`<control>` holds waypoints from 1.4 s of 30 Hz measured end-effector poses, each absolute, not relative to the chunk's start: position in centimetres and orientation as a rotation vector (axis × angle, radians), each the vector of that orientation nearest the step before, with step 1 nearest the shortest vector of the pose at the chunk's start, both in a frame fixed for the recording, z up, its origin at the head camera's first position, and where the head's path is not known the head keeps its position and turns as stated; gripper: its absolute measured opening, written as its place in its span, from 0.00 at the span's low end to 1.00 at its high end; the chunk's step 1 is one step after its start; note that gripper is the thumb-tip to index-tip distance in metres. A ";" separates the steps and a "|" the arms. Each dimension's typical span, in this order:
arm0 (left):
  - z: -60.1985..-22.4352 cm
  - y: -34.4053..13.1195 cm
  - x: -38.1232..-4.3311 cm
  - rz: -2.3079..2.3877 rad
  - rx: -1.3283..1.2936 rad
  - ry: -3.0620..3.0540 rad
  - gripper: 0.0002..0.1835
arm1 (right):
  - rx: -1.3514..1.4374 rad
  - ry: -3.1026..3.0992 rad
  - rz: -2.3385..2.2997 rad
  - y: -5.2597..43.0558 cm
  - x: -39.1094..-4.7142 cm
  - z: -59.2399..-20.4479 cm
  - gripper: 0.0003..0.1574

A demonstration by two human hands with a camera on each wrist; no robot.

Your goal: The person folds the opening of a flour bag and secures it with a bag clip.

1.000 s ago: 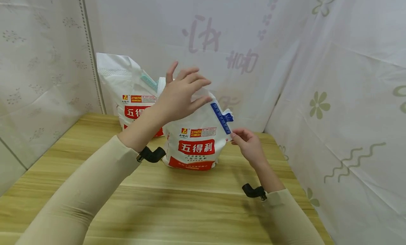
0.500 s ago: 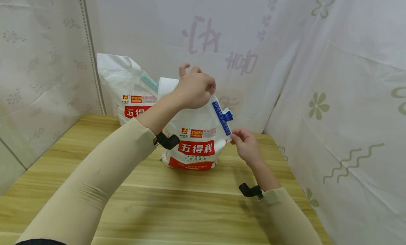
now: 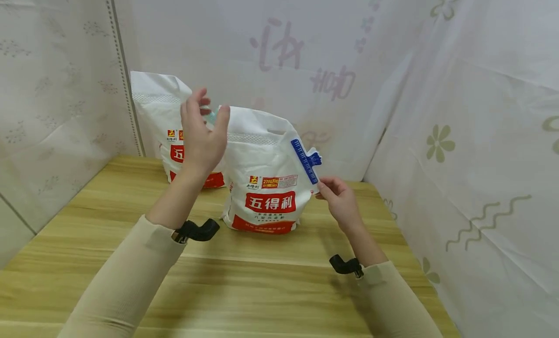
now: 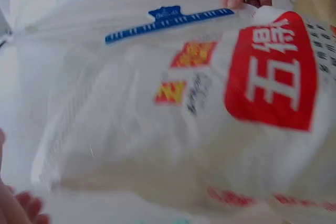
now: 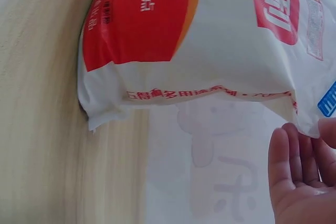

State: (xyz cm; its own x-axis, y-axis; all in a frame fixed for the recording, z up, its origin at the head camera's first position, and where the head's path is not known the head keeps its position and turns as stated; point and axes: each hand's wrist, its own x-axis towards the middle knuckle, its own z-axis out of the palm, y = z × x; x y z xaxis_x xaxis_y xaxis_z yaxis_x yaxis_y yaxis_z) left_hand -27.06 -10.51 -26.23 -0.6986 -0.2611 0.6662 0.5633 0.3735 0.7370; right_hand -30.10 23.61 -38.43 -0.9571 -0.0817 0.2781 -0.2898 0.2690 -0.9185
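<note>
A white flour bag with red labels stands upright on the table, its top leaning left. A blue bag clip sits along its slanted upper right edge, also seen in the left wrist view. My right hand pinches the bag's right corner just below the clip; in the right wrist view, thumb and fingers meet at that corner. My left hand is raised at the bag's upper left, fingers loosely bent and holding nothing. Behind it stands a second flour bag, partly hidden, with a pale green clip.
Both bags stand on a wood-grain table. White patterned cloth hangs behind and at both sides. The second bag is close behind the front bag on the left.
My left hand first reaches right to the front bag's top near the clip, then moves left off it, uncovering the folded top. My right hand stays at the corner.
</note>
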 end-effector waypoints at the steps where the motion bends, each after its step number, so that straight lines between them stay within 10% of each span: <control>1: -26.9 -11.1 -26.9 -1.535 -0.211 -1.920 0.32 | 0.345 -2.356 1.775 23.6 -30.1 -38.5 0.21; 26: -33.9 -16.4 -26.6 -1.923 -0.354 -2.061 0.20 | 0.337 -2.385 1.881 22.7 -30.0 -40.1 0.24; 42: -37.9 -15.8 -26.3 -1.360 -0.340 -2.219 0.10 | 0.356 -2.550 1.453 22.4 -30.5 -39.9 0.15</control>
State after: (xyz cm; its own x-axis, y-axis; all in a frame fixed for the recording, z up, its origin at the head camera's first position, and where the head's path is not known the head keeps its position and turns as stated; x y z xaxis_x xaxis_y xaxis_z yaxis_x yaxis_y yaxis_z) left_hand -26.27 -15.75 -37.86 -0.8377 -0.0514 0.5437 0.4611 0.4669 0.7546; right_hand -30.51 22.35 -39.92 -0.9542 -0.1151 0.2762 -0.2963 0.4923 -0.8184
